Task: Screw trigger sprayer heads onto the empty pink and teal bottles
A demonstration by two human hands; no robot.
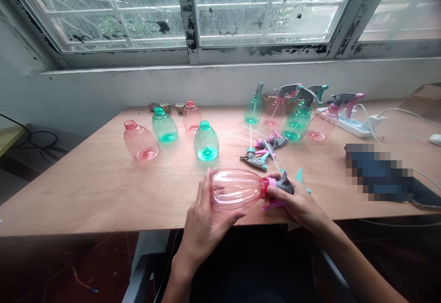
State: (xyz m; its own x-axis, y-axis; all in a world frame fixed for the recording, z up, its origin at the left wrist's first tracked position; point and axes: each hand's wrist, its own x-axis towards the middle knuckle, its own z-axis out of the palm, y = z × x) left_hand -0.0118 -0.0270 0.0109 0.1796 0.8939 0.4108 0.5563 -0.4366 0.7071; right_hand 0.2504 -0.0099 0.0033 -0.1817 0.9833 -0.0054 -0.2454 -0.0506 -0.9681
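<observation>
The left grip (203, 216) is cupping the base of the pink bottle (237, 190), thumb and fingers wide apart; the right grip (298, 199) is pinching narrowly around its collar (272, 182). The bottle is lying sideways between both. Behind it, loose sprayer heads (254, 159) are resting on the worktop (103, 193); open-necked bottles (141, 142) (two pink, two green) are standing beyond its left end, sprayer-topped bottles (296, 121) beyond its right.

1. Behind the table (79, 193), a grimy window (131, 18) set in a peeling frame (190, 18).
2. Toward the table's right, a white power strip (349, 124) holding a charger (375, 120).
3. Nearer the front, a dark, pixelated object (379, 174).
4. Far left, tangled black cable (51, 149).
</observation>
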